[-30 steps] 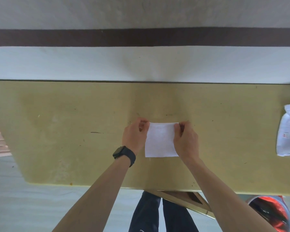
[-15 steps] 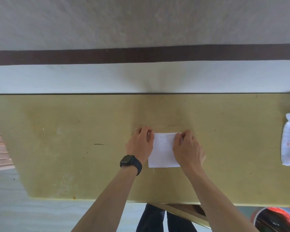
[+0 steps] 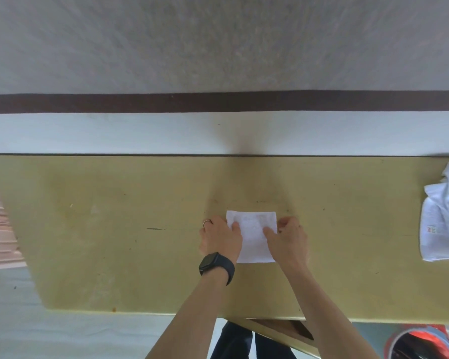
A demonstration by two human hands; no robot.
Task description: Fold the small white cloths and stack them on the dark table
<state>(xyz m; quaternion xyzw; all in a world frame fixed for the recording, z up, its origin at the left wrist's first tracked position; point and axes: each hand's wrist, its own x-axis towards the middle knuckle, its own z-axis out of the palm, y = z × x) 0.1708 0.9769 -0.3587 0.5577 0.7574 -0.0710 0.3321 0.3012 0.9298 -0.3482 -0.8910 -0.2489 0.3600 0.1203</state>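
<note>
Small white cloth (image 3: 253, 237) lies flat on the tabletop (image 3: 114, 229), near the middle and a little toward the near edge. It reads as a folded rectangle, long side running away from the person, far edge straight and square.

Left hand (image 3: 219, 242) rests on the cloth's left edge. Fingertips (image 3: 236, 225) press down on the cloth near its far left corner; the rest of the hand lies on the tabletop beside it. Grip: flat and pressing, fingers together, not closed around anything. Ring (image 3: 206, 222) on one finger, dark watch (image 3: 216, 266) on the wrist.

Right hand (image 3: 288, 243) covers the cloth's right edge. Fingertips (image 3: 267, 232) sit on the cloth; the fingers at the far right corner are curled (whether they pinch the edge or only press it, cannot tell). The lower right part of the cloth is hidden under this hand.

Pile of unfolded white cloths (image 3: 443, 218) at the right edge of the tabletop, well apart from the hands, crumpled, partly cut off by the frame. A small red mark shows on one of them.

Tabletop surface is yellowish with scuffs and small dark marks. A red-rimmed container (image 3: 423, 344) sits below the near edge at lower right, contents unclear.
</note>
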